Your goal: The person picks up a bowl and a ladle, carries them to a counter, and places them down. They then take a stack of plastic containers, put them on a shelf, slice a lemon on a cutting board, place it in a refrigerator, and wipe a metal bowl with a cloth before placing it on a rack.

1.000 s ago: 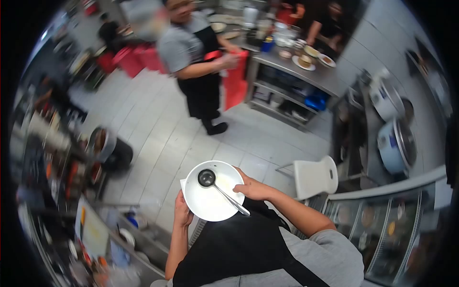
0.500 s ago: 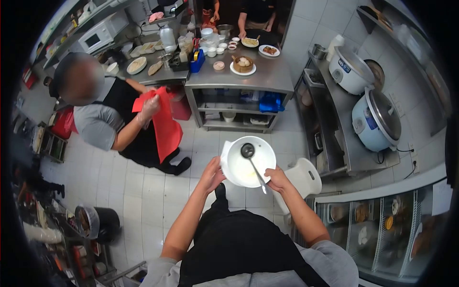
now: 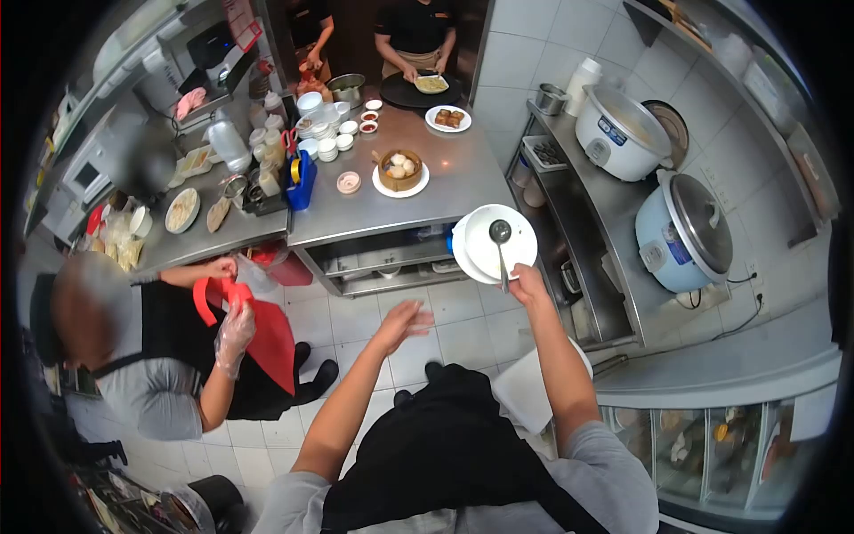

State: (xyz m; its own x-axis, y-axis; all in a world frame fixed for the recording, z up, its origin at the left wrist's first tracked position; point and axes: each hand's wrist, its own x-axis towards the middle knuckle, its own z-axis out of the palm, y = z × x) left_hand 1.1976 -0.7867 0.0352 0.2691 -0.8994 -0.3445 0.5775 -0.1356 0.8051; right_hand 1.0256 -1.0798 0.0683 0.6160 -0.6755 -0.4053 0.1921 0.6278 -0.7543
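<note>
My right hand (image 3: 527, 285) grips the near rim of a white bowl (image 3: 520, 245), held out in front of me at the counter's right end. A ladle (image 3: 500, 233) with a dark round head lies in the bowl, its handle sticking out over the rim by my fingers. What white layer lies under the bowl's left side I cannot make out. Off to the left and nearer to me, my left hand (image 3: 405, 325) is in the air with fingers apart and nothing in it.
Ahead, a steel counter (image 3: 445, 191) bears a bamboo steamer (image 3: 400, 169) with dumplings, white cups and a plate of brown food (image 3: 447, 118). Rice cookers (image 3: 680, 231) stand on the right. A co-worker at left holds a red cloth (image 3: 262, 343). A white stool (image 3: 534, 392) is beside me.
My left hand has let go of the bowl and dropped away. My right hand has carried the bowl forward and right. The view has moved nearer the counter; the co-worker appears farther left.
</note>
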